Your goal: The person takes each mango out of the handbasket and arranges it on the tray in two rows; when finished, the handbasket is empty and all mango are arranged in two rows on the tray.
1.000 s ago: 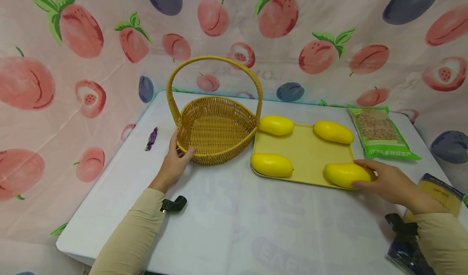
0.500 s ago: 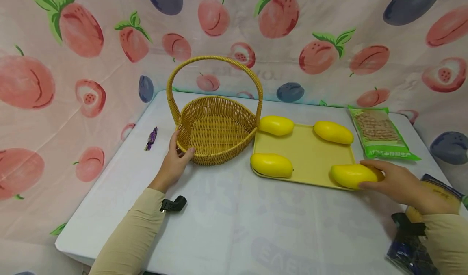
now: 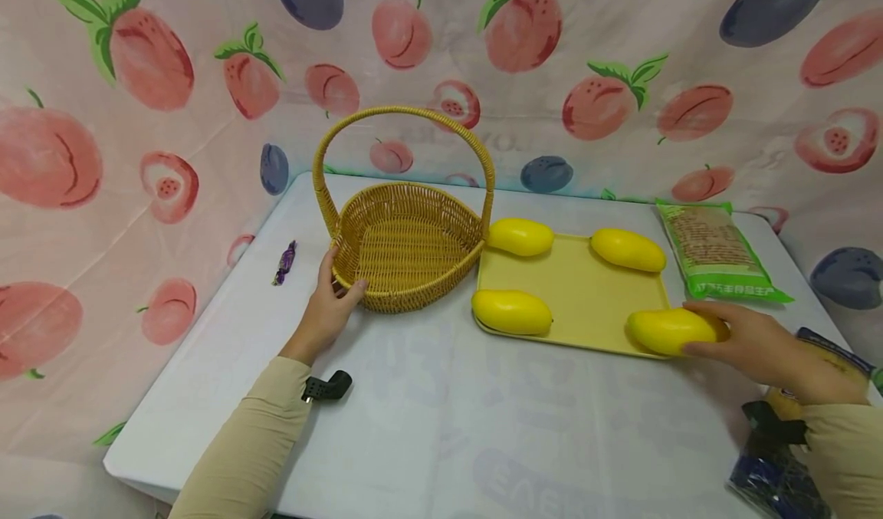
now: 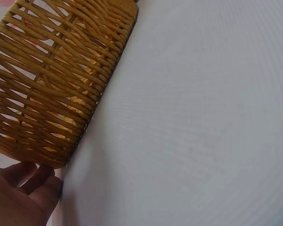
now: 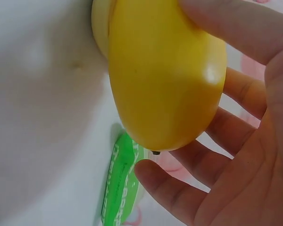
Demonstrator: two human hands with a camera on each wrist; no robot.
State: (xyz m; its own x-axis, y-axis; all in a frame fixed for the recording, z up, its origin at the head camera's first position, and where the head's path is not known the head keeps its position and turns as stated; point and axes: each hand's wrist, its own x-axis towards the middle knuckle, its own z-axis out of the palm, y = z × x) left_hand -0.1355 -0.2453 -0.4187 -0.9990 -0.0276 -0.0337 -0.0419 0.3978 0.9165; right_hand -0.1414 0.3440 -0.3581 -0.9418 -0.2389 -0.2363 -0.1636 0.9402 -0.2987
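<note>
My left hand (image 3: 323, 308) grips the near left rim of a woven golden basket (image 3: 407, 300), thumb over the edge. In the left wrist view, fingers (image 4: 40, 181) are at the basket's lower side. A pale yellow tray (image 3: 579, 289) lies to the right of the basket. My right hand (image 3: 748, 343) holds a yellow mango (image 3: 665, 331) at the tray's near right corner. Thumb and fingers are around its end in the right wrist view. Other mangoes lie at the tray's corners: back left (image 3: 520, 237), back right (image 3: 628, 249) and front left (image 3: 512, 312).
A purple-wrapped candy (image 3: 285, 262) lies left of the basket. Behind the right hand is a green-edged food packet (image 3: 720, 251). Dark-blue and yellow packages (image 3: 773, 473) lie partly under the right forearm. A fruit-print cloth (image 3: 414, 51) hangs along the table's back.
My right hand has shifted slightly to the right with the mango, so its end now overhangs the tray's right side. The left hand and basket have stayed in place.
</note>
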